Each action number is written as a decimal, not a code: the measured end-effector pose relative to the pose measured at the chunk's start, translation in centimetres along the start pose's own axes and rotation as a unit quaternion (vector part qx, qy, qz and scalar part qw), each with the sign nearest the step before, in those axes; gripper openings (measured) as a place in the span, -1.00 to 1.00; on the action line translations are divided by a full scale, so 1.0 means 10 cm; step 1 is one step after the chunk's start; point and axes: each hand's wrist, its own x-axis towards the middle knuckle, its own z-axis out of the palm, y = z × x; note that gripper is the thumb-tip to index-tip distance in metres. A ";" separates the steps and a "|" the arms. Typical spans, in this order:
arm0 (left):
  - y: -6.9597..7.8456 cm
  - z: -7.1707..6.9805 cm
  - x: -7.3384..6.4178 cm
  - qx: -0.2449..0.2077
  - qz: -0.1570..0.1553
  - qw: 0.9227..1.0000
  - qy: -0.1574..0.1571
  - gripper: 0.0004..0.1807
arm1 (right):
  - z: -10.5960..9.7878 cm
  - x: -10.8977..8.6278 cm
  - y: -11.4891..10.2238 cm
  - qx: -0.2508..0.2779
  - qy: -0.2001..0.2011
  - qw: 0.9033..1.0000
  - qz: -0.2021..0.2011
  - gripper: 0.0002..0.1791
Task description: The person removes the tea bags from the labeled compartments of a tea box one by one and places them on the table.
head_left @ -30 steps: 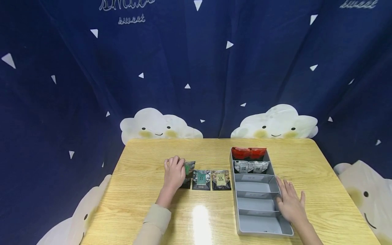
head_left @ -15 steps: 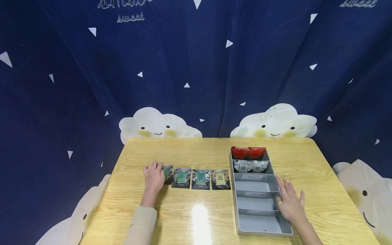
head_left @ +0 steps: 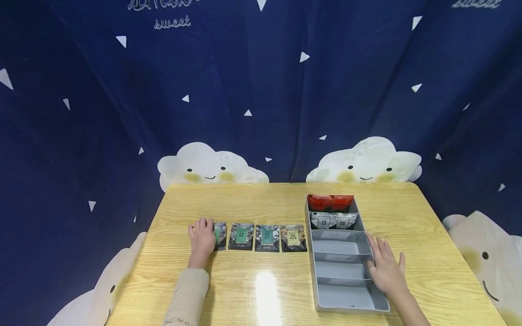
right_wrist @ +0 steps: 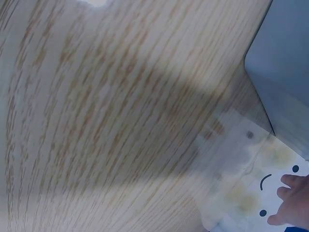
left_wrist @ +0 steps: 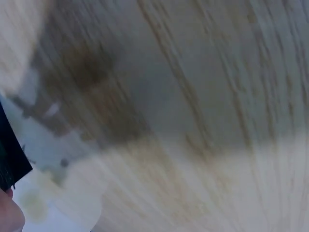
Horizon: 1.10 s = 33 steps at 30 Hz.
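In the head view, a row of dark, printed packets lies left of the grey divided box (head_left: 316, 271). My left hand (head_left: 201, 237) pinches the left side of the leftmost packet (head_left: 220, 236), covering part of it. The left wrist view catches a dark corner of that packet (left_wrist: 12, 154) above a fingertip (left_wrist: 9, 215). To its right lie two more packets with green labels, one (head_left: 241, 236) beside the other (head_left: 267, 238), then one with a yellow label (head_left: 293, 238). My right hand (head_left: 385, 269) rests against the box's right wall, fingers loosely spread.
Red packets (head_left: 330, 203) stand in the box's rear compartment, silver-white packets (head_left: 333, 221) in the one before it. The three front compartments show bare floors. A dark blue curtain (head_left: 244, 81) with clouds hangs behind the wooden table (head_left: 228, 199).
My left hand has moved left from the second packet's place to the row's left end, where the leftmost packet now lies squarer with the others. The right hand has stayed at the box.
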 end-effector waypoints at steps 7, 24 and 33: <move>0.07 0.13 0.04 0.016 -0.011 1.000 0.016 -0.73 | -0.01 0.01 0.00 0.005 0.003 1.000 -0.002 -0.16; 0.12 0.24 0.07 -0.010 -0.077 0.996 -0.045 -0.67 | -0.02 0.02 -0.02 0.008 0.003 1.000 -0.003 -0.19; 0.15 0.23 0.04 -0.023 -0.097 0.995 -0.025 -0.64 | -0.01 0.00 0.00 0.003 0.001 1.000 0.000 -0.17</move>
